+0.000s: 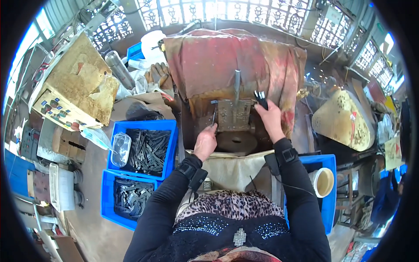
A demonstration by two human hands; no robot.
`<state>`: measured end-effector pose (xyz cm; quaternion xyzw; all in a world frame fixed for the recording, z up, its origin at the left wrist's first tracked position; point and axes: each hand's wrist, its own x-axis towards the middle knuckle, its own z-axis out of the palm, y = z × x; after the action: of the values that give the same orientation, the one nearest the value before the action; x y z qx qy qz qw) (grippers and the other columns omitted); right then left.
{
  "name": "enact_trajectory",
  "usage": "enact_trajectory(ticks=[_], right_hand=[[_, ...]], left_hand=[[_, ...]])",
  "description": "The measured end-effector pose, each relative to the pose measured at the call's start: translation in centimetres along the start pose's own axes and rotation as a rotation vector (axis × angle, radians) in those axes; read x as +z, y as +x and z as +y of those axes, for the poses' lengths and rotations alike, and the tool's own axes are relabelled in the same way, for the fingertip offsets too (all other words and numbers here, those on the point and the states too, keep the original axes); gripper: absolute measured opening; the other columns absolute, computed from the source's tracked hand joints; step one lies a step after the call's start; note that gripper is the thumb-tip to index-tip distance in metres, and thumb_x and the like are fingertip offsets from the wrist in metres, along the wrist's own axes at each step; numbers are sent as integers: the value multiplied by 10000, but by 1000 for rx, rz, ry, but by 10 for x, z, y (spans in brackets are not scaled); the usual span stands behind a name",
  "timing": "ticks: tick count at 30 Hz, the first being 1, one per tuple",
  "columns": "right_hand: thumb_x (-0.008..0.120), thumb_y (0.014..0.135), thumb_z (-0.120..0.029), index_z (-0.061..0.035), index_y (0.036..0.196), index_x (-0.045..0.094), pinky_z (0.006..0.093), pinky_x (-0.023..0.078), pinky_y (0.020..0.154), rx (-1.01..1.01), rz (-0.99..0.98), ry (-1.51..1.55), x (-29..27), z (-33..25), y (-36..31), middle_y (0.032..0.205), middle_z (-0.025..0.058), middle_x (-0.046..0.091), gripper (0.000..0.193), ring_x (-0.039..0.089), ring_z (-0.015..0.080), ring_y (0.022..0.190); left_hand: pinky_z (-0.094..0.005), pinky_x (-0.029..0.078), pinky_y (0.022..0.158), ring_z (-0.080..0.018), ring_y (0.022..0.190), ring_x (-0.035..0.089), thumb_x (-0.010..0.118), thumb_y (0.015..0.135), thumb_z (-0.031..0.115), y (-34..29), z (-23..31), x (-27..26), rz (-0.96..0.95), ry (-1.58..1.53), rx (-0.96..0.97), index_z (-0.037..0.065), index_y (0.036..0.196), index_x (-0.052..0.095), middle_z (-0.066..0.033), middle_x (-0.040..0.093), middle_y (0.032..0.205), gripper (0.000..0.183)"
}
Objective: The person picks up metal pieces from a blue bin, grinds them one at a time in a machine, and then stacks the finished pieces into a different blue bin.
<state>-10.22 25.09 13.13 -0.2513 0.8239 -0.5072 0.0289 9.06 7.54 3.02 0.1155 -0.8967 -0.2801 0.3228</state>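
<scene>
Nearest my remote camera is one black top. I count two hands: the left hand, grip closed on one slim piece, and the right hand, grip holding several dark strips, number unclear, over the right part of the machine. Three blue bins stand on brown floor: two at left, heaped with dark pieces, one at right, carrying one pail. Red cloth drapes the machine; lattice windows line the back.
</scene>
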Motion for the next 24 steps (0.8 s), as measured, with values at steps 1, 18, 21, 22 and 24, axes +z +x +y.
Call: enact_trajectory(ticks=[1,18,21,22,24], right_hand=[[699,834,-292,-48,978,644,442,488,696,-35,33,-48,-2,-17,14,818,191,665,290,649,362,799],[681,856,-348,-134,1090,672,449,491,754,-191,106,-165,43,-74,83,911,174,689,317,649,362,898],[678,857,-349,-129,1061,672,451,490,753,-200,125,-212,45,-77,88,905,173,687,300,646,368,895],[676,858,-349,-126,1046,673,453,489,752,-204,133,-236,44,-77,89,901,172,686,292,644,370,893],[675,859,-349,-124,1039,672,455,489,751,-203,139,-217,44,-74,92,897,173,685,288,644,373,891]], left_hand=[[-441,516,793,-400,878,629,528,781,-62,0,0,1,8,-1,18,-41,1141,620,-263,634,994,372],[-450,507,770,-388,832,620,524,747,-40,1,16,-6,-112,28,-46,-35,1077,634,-227,630,863,348],[-458,505,763,-391,832,619,515,762,-38,2,16,-7,-145,32,-50,-37,1081,634,-228,629,860,340],[-458,505,763,-391,832,619,515,762,-38,2,16,-7,-147,32,-46,-37,1081,634,-228,629,860,340],[-459,505,763,-392,833,619,514,769,-36,1,18,-7,-155,21,-56,-40,1089,631,-230,629,862,341]])
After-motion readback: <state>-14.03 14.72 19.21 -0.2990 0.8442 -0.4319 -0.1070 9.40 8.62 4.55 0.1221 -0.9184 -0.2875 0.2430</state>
